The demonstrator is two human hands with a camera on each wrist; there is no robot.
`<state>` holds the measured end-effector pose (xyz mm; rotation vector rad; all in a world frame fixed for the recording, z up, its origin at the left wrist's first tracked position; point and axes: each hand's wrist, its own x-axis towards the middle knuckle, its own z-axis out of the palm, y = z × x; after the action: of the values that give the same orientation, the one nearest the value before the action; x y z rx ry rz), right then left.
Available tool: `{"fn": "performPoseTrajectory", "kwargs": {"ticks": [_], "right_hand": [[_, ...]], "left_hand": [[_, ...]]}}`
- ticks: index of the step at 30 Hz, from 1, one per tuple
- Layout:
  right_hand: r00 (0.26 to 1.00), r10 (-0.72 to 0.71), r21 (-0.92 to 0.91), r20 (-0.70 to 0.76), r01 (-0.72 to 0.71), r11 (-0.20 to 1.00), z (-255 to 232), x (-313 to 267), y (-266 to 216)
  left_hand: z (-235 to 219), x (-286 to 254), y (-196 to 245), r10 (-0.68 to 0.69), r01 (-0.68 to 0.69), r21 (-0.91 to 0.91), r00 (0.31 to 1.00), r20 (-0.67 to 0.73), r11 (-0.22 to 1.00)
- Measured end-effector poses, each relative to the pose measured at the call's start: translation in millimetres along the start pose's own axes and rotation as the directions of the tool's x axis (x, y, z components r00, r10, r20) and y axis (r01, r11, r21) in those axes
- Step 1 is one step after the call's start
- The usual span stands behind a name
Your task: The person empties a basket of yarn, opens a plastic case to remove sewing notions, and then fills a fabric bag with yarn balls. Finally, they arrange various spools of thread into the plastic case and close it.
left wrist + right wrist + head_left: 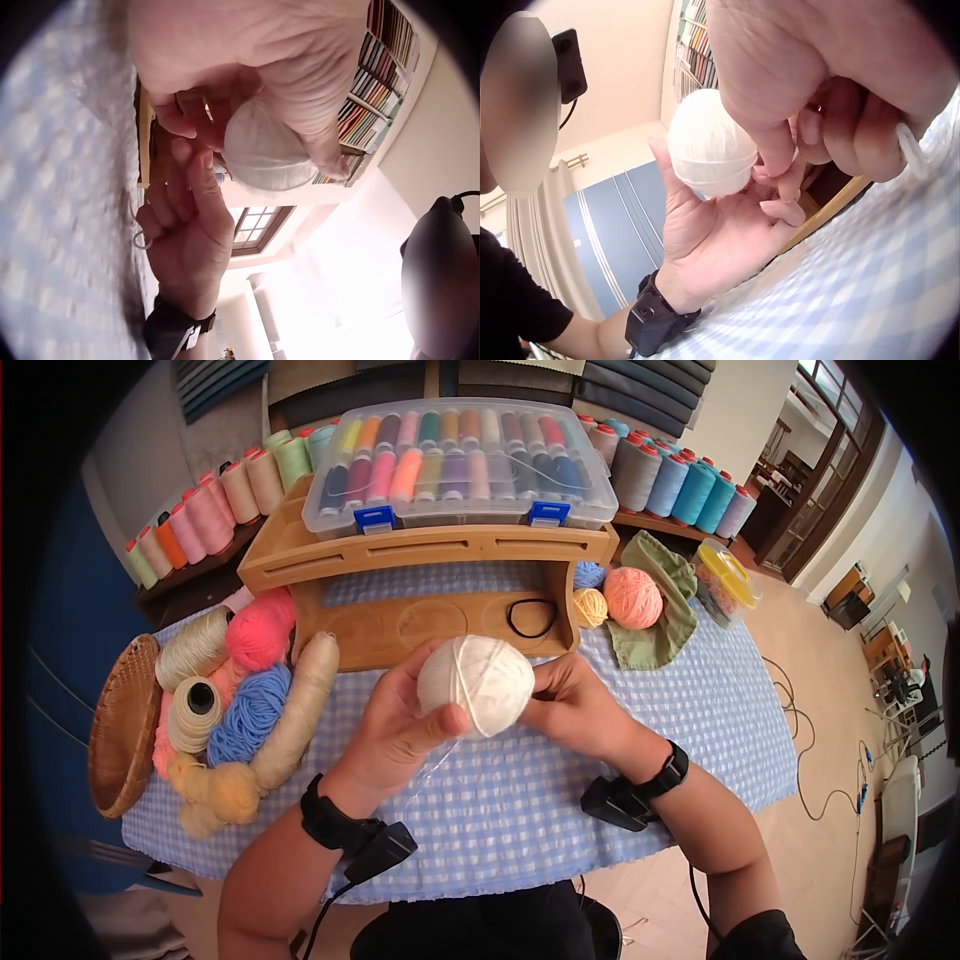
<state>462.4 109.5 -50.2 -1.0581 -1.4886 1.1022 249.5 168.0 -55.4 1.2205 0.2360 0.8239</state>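
Note:
A ball of white yarn (480, 685) is held up over the table's near middle by my left hand (388, 712), thumb across its front and fingers behind it. At the ball's right side, my right hand (585, 710) has its fingers curled, thumb and forefinger tips close together against the ball. In the right wrist view, a white yarn strand (910, 150) comes out of the curled right fingers by the little finger. The tips of both hands' fingers meet beside the ball in that view. Behind the hands stands a wooden rack (430, 560).
On the rack sits a clear case of thread spools (455, 470); a black band (532, 618) lies on its lower shelf. Yarn skeins (250, 710) and a wicker basket (125, 730) are at left. At right are small yarn balls (633, 598), a green cloth (655, 630) and a yellow-lidded tub (728, 575).

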Motion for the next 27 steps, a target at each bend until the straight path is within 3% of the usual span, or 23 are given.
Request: {"fn": "performPoseTrajectory", "kwargs": {"ticks": [5,7,11,14,17,20,23,27], "right_hand": [[0.998,-0.047,-0.284,0.052,0.060,0.957,5.6,-5.2,-15.4],[0.985,-0.152,-0.386,0.085,0.173,0.906,8.5,-7.2,-18.5],[0.960,-0.227,-0.410,0.162,0.275,0.870,14.2,-8.7,-22.4],[0.935,-0.304,-0.487,0.181,0.353,0.799,15.5,-11.5,-24.1],[0.934,-0.241,-0.531,0.264,0.349,0.772,13.8,-15.9,-31.8],[0.922,-0.223,-0.545,0.316,0.369,0.753,17.9,-20.3,-42.7],[0.911,-0.270,-0.527,0.311,0.401,0.750,12.7,-21.1,-54.4],[0.917,-0.331,-0.448,0.221,0.397,0.801,-3.1,-19.4,-63.8]], "left_hand": [[2.4,0.6,-2.9,0.025,-0.024,0.041,0.999,-0.032,0.999],[2.8,1.1,-6.3,0.011,-0.008,0.027,0.994,-0.105,1.000],[2.5,1.5,-7.4,0.048,-0.037,0.084,0.991,-0.125,0.996],[4.7,3.5,-4.8,-0.020,0.022,0.013,0.990,-0.140,1.000],[9.1,6.9,0.1,-0.069,0.067,-0.017,0.989,-0.133,0.998],[10.7,7.6,1.0,-0.047,0.069,0.085,0.970,-0.240,0.994],[10.4,9.9,3.6,-0.009,0.047,0.128,0.960,-0.278,0.991],[12.8,9.4,5.4,-0.050,0.075,0.129,0.982,-0.184,0.989]]}}
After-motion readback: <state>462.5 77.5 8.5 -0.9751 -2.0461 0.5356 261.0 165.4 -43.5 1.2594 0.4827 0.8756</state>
